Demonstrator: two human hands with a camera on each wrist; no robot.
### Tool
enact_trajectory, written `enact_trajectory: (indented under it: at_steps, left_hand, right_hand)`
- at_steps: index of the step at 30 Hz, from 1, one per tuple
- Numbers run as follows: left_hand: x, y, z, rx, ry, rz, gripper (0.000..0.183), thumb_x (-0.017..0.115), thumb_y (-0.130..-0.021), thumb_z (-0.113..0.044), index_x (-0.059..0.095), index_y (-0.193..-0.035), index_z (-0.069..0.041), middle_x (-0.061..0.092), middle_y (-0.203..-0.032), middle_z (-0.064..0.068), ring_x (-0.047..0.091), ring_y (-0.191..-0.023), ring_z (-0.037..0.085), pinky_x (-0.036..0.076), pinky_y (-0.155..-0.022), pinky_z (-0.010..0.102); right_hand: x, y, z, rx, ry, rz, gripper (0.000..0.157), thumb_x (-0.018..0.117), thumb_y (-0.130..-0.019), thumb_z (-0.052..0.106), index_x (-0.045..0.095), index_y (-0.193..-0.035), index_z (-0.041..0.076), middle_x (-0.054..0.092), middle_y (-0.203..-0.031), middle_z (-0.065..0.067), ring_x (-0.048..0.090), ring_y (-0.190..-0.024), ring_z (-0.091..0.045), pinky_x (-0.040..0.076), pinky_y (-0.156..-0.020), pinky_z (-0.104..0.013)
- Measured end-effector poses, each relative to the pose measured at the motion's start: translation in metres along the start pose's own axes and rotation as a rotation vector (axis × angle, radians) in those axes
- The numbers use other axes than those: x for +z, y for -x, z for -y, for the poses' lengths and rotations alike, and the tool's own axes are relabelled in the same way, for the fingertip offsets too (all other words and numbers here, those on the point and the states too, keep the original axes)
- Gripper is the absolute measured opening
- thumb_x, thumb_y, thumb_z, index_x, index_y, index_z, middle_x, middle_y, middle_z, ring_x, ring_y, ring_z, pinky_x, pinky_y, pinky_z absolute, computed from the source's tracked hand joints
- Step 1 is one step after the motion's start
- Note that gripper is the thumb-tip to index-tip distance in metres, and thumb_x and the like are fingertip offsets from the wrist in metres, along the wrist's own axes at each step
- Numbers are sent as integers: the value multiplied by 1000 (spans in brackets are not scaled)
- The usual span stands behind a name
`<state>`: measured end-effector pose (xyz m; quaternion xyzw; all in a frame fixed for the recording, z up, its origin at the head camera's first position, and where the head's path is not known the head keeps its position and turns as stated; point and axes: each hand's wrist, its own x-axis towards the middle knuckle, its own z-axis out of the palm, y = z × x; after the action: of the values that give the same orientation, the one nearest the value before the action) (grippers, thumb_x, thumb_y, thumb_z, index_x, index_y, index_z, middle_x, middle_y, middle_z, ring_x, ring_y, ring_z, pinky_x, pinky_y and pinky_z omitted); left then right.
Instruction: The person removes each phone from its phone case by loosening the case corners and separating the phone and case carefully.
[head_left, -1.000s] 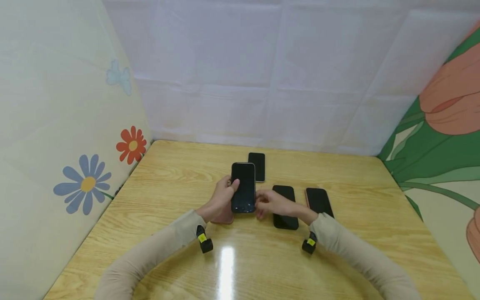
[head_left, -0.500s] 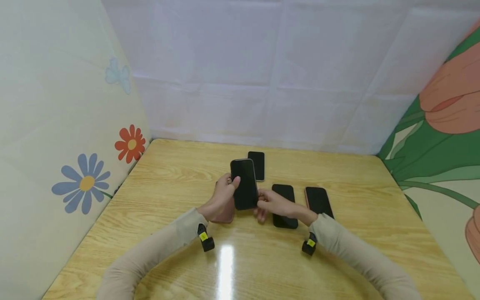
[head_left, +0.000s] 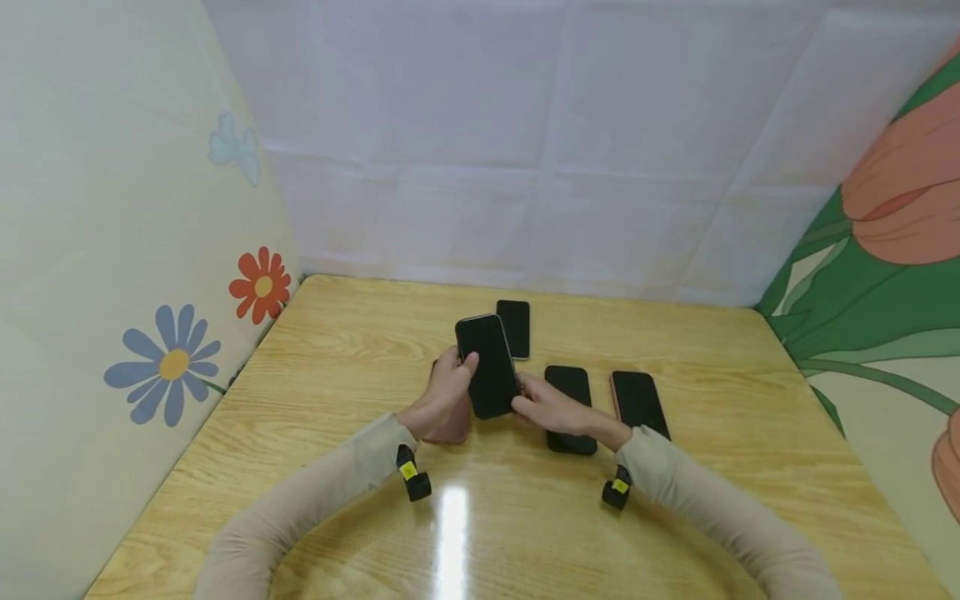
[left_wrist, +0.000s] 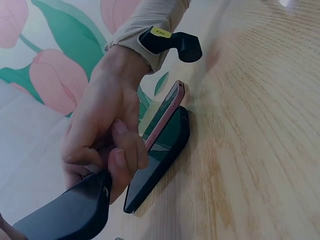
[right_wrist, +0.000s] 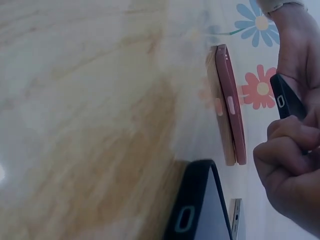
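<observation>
A dark phone (head_left: 487,367) is held above the table, tilted with its top leaning left in the head view. My left hand (head_left: 442,392) grips its left side, thumb lying over the screen. At the lower right edge, my right hand (head_left: 553,407) pinches the phone with curled fingers. The left wrist view shows those right-hand fingers at a corner of the held phone (left_wrist: 70,212). A pink phone or case (head_left: 453,423) lies below my left hand, partly covered. Beneath my right forearm sits a black phone (head_left: 572,437).
Another phone with a pink edge (head_left: 637,404) lies to the right. Farther back is a smaller dark phone (head_left: 516,327), partly behind the held one. The wooden table (head_left: 360,333) meets a white cloth (head_left: 420,125) at its rear and printed cloths at both sides.
The held phone has tilted, its top swinging left and its bottom right. My right hand's fingers have closed onto its lower right edge. The other phones stay put.
</observation>
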<state>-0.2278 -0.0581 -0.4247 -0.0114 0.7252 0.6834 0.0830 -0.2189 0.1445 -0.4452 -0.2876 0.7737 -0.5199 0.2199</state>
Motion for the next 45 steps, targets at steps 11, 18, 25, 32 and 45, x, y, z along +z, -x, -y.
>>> enact_trajectory:
  at_steps: [11,18,25,32,45]
  left_hand:
    - [-1,-2,-1,-63,83,-15,31,41,-106,-9,47,-132,7,58,-128,25,57,-116,34,44,-102,46]
    - [-5,-2,-1,-92,135,5,32,39,-106,-8,46,-133,6,57,-126,25,56,-115,33,43,-103,45]
    - [-7,-4,-3,-89,89,-2,34,39,-106,-11,45,-135,6,56,-125,26,56,-115,34,43,-102,47]
    - [-8,-6,-5,-122,167,3,34,39,-106,-10,44,-135,7,53,-129,26,52,-117,35,42,-104,49]
    - [-3,-1,-10,60,-3,-24,31,45,-105,-7,51,-131,7,60,-123,26,59,-112,34,47,-98,47]
  right_hand:
    - [4,3,4,0,25,-8,43,40,-98,-3,37,-141,-4,46,-55,3,36,-43,-9,30,-43,-22]
    - [2,3,4,-46,20,34,47,40,-96,-5,36,-143,-4,46,-58,4,37,-45,-8,32,-45,-22]
    - [0,2,4,-83,16,55,45,37,-96,-3,37,-141,-3,44,-60,4,35,-47,-7,33,-47,-22]
    - [-2,1,4,-113,-59,76,31,35,-95,-5,42,-125,-7,41,-66,3,35,-51,-8,46,-64,-28]
    - [2,0,5,-99,-10,42,51,37,-97,-5,31,-146,0,51,-64,-5,40,-46,-9,35,-41,-23]
